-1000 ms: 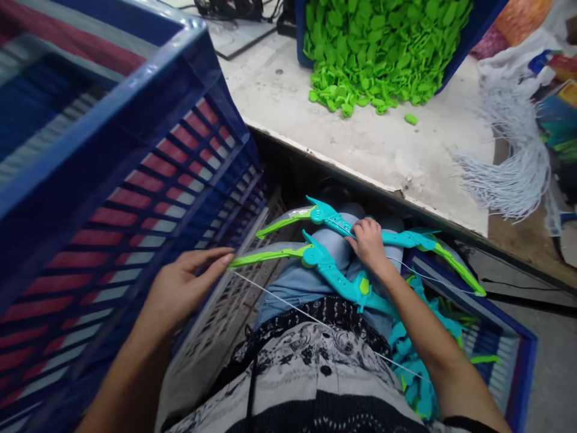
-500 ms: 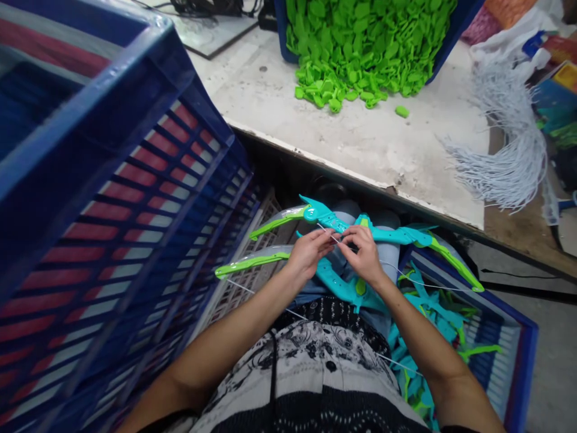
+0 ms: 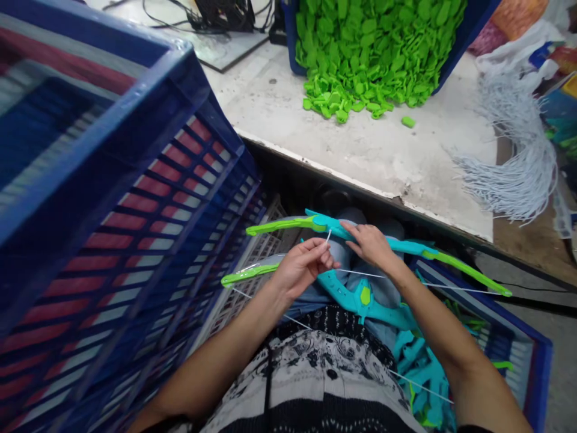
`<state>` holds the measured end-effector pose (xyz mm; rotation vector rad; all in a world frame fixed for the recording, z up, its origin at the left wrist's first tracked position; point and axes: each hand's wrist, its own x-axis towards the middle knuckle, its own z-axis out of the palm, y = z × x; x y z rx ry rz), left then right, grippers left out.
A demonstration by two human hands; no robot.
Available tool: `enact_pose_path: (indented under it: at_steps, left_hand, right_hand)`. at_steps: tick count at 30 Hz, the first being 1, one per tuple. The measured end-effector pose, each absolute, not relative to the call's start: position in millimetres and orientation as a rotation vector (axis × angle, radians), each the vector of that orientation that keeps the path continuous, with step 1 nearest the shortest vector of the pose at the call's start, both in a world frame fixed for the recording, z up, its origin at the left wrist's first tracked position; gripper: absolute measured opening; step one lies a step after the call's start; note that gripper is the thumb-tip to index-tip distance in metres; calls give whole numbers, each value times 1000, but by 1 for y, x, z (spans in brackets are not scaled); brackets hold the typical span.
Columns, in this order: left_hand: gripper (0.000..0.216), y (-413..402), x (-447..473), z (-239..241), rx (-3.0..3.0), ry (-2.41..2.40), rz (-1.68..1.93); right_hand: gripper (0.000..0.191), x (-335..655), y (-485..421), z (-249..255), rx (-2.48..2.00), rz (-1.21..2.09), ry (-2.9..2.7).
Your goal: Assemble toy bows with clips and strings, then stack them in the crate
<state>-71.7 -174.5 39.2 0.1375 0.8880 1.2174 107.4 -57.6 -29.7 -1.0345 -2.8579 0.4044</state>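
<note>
Across my knees lies a turquoise and green toy bow (image 3: 408, 245), its right tip tied to a white string (image 3: 466, 289). My left hand (image 3: 311, 260) pinches the free end of that string just below the bow's left side. Wrapped over the bow's middle is my right hand (image 3: 368, 242), fingers closed on the turquoise grip. A second toy bow (image 3: 347, 294) rests on my lap nearer my body, with its own string running under my forearms across my shirt. The green left tip of the held bow shows no string on it.
A big blue crate (image 3: 180, 150) stands at my left. On the white table (image 3: 360, 162) are a blue bin (image 3: 292, 42) spilling green plastic pieces and a bundle of white strings (image 3: 527, 168). Turquoise bow parts fill a crate (image 3: 538, 367) at my right.
My right hand has left the string and moved right onto the bow's grip. My left hand keeps the string end. The bow has tilted and shifted slightly right.
</note>
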Motion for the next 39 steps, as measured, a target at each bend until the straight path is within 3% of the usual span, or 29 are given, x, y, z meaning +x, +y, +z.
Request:
enact_pose_path:
  at_steps: [5, 9, 17, 34, 39]
  left_hand:
    - [27, -171, -106, 48, 238, 1295, 1573]
    - [25, -155, -134, 46, 370, 1721, 1675]
    - [21, -134, -150, 48, 759, 1960, 1570]
    - [20, -129, -151, 43, 837, 1934, 1618]
    - [46, -135, -147, 39, 840, 1910, 1596]
  right_hand:
    - [44, 136, -55, -7, -1024, 1171, -2733]
    - [45, 143, -58, -4, -1131, 1379, -2578]
    - [44, 142, -60, -7, -1141, 1392, -2554]
    - [43, 140, -66, -8, -1097, 1287, -2578]
    - [43, 143, -89, -18, -1007, 901, -2713]
